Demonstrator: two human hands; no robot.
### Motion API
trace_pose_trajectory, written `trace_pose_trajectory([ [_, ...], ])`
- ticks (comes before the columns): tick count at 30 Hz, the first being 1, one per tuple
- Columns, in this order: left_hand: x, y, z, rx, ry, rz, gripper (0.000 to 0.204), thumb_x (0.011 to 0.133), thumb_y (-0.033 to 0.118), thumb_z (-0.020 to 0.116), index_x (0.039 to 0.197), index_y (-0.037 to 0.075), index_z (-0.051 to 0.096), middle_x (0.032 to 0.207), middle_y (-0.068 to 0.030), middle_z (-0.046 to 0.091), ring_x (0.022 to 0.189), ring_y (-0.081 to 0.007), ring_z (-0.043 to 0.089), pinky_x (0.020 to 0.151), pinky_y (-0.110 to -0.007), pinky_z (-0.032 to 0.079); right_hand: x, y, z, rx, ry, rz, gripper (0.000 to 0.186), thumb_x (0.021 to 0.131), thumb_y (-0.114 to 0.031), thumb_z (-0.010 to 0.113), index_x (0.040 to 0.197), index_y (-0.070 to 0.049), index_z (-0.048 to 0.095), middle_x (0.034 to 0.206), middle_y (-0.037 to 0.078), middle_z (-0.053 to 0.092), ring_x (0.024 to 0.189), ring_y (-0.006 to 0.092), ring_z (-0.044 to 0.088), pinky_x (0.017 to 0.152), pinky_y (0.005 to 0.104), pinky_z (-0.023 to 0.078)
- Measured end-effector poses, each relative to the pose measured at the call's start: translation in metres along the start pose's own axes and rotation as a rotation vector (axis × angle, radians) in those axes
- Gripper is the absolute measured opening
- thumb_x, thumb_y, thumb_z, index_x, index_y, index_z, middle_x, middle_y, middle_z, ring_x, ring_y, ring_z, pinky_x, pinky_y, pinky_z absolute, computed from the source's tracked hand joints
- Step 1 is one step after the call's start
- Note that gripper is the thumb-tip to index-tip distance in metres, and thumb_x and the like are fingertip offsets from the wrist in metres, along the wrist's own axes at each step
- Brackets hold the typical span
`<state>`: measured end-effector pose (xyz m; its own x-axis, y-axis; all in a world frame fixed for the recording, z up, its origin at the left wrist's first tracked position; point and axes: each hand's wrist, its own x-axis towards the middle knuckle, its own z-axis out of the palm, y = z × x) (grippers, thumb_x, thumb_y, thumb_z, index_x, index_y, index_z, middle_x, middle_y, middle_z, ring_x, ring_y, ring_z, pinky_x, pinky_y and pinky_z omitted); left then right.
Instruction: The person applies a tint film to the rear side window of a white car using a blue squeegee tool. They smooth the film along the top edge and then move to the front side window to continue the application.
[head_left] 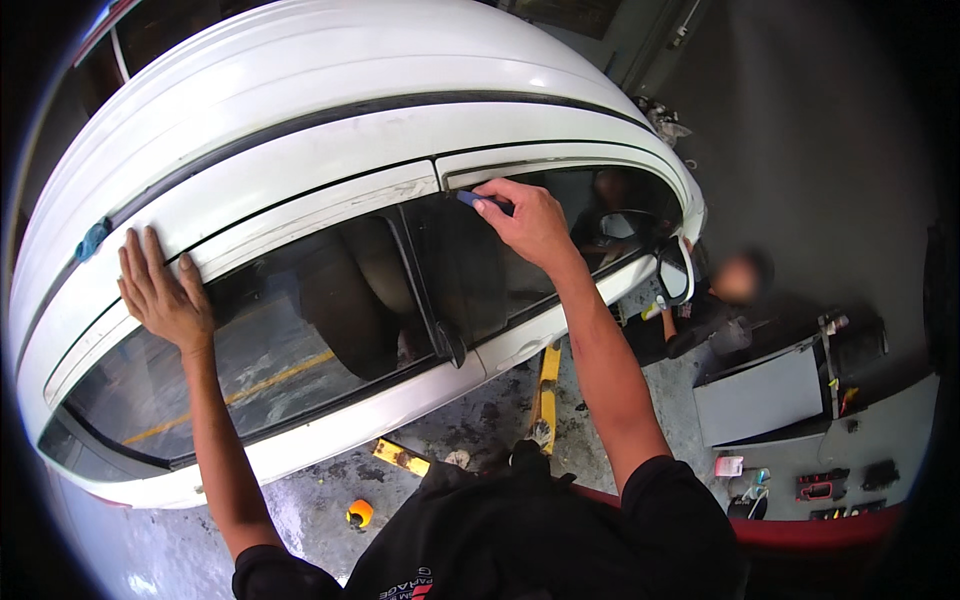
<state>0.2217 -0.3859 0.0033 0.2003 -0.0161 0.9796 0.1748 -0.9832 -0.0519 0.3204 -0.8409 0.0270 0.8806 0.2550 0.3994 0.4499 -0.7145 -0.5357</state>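
A white car (330, 50) fills the upper left, with its roof and side windows facing me. My left hand (165, 290) lies flat with fingers spread on the white frame above the rear side window (270, 340). At the upper edge of the front side window (500, 250), my right hand (525, 220) pinches a small blue hand tool (468, 198). Its tip is too small to make out. Close by, the front door's upper frame has a dark trim strip (560, 162), and brownish streaks mark the rear door's frame (370, 195).
A crumpled blue cloth (92, 240) sits in the roof groove. Near the side mirror (675, 270), another person (715, 315) holds a whitish-yellow object. Yellow lift arms (548, 390), an orange container (360, 513), a grey panel (760, 395) and a pink-and-white tub (728, 466) stand below.
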Motion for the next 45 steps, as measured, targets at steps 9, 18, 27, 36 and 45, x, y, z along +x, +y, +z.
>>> trace_pose_trajectory([
  [9,0.001,0.000,0.004,0.026,-0.020,0.004,0.051,0.107,0.040,0.048,0.152,0.018,0.054,0.159,-0.0050,0.050,0.150,-0.0263,0.040,0.122,-0.047,0.024,0.013,-0.009,-0.005,-0.117,-0.072,-0.159,0.021,0.093,-0.032,0.072,0.106,-0.015,0.074,0.087,0.010,0.075,0.082,0.0298,0.073,0.074,0.0401,0.055],
  [18,0.001,0.005,0.000,0.026,-0.008,-0.014,0.051,0.107,0.041,0.049,0.151,0.017,0.056,0.158,-0.0046,0.051,0.148,-0.0260,0.042,0.123,-0.045,0.023,0.025,0.001,-0.017,-0.190,-0.151,-0.160,0.023,0.092,-0.037,0.072,0.102,-0.015,0.073,0.084,0.010,0.073,0.081,0.0332,0.072,0.072,0.0436,0.055],
  [27,-0.001,0.004,0.001,0.090,-0.031,-0.003,0.050,0.111,0.039,0.038,0.155,0.020,0.051,0.162,-0.0049,0.046,0.152,-0.0252,0.037,0.125,-0.048,0.021,0.051,0.031,-0.042,0.492,-0.110,-0.087,0.021,0.102,-0.024,0.068,0.102,-0.003,0.065,0.081,0.003,0.065,0.071,0.0131,0.062,0.068,0.0299,0.051],
  [36,-0.018,0.295,0.005,-0.286,-0.181,-0.057,0.051,0.075,0.020,0.090,0.122,0.013,0.071,0.125,-0.0079,0.064,0.118,-0.0291,0.058,0.099,-0.047,0.044,0.119,0.113,-0.026,-0.342,0.771,-0.576,0.021,0.097,-0.029,0.068,0.110,-0.014,0.067,0.087,0.003,0.068,0.078,0.0240,0.067,0.067,0.0385,0.051],
  [45,-0.016,0.348,0.035,-0.043,0.001,0.009,0.025,0.082,0.008,0.081,0.105,0.011,0.071,0.097,-0.0040,0.068,0.089,-0.0253,0.064,0.082,-0.040,0.048,0.117,0.119,-0.025,-0.267,0.816,-0.627,0.022,0.094,-0.029,0.071,0.111,-0.015,0.065,0.083,-0.002,0.063,0.071,0.0179,0.063,0.060,0.0332,0.047],
])
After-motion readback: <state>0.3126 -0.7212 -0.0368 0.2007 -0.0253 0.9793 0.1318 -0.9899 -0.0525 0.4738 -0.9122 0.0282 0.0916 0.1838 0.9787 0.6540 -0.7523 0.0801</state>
